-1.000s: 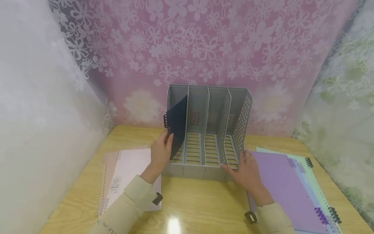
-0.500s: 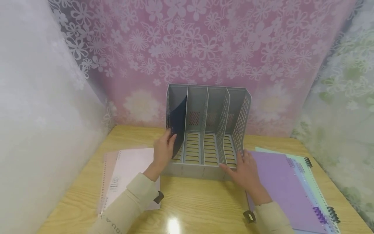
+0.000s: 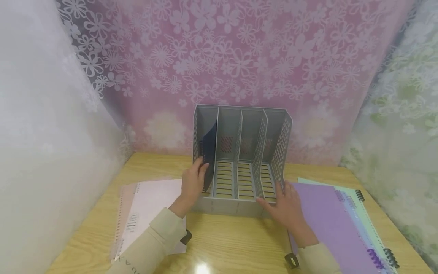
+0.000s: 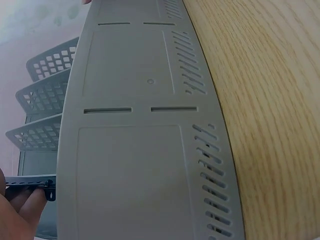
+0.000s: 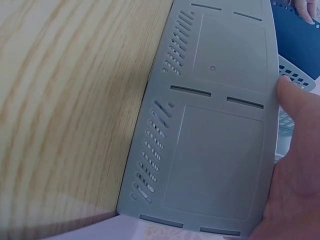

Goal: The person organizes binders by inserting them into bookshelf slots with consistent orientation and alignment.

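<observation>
With my left hand (image 3: pixel 192 185) I pinch the near edge, likely the best hold, of a presumably light, flexible dark notebook (image 3: pixel 210 150) in the leftmost slot of the rack (image 3: pixel 226 208) toward the far edge of the worktop (image 3: pixel 229 236), while my right hand (image 3: pixel 288 208), fingers extended, rests on the rack's front-right corner.

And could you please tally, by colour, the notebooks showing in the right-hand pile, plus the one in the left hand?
Dark blue notebook, in the left hand: 1
Purple notebook: 1
Light blue notebook: 1
Green notebook: 1
Total: 4
</observation>
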A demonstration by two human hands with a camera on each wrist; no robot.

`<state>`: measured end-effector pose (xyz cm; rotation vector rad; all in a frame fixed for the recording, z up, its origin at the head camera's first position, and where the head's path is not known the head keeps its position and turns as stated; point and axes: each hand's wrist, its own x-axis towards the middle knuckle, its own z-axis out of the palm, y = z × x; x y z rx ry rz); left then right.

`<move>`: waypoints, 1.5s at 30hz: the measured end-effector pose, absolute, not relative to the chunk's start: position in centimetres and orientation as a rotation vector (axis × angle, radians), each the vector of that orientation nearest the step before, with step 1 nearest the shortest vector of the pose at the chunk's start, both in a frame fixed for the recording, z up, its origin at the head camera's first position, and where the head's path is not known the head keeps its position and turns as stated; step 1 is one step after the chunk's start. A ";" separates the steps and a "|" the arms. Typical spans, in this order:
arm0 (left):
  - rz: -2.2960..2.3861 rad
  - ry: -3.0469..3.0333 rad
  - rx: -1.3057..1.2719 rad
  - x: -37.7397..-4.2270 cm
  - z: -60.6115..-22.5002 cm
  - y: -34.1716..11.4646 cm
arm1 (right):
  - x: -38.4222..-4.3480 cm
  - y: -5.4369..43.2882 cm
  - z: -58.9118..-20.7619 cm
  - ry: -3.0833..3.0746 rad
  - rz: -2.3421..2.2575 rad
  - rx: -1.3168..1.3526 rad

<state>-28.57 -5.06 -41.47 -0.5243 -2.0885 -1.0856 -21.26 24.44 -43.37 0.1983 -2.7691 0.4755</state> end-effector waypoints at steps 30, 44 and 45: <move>-1.131 -2.204 -0.494 -29.3 -42.5 -5.4 | -21.0 24.1 -42.9 -2.834 0.502 0.181; -1.233 -2.451 -0.476 -29.5 -42.4 -5.1 | -20.7 24.3 -42.9 -2.838 0.512 0.180; -1.221 -2.456 -0.478 -29.6 -42.3 -5.0 | -20.8 24.3 -42.9 -2.835 0.512 0.179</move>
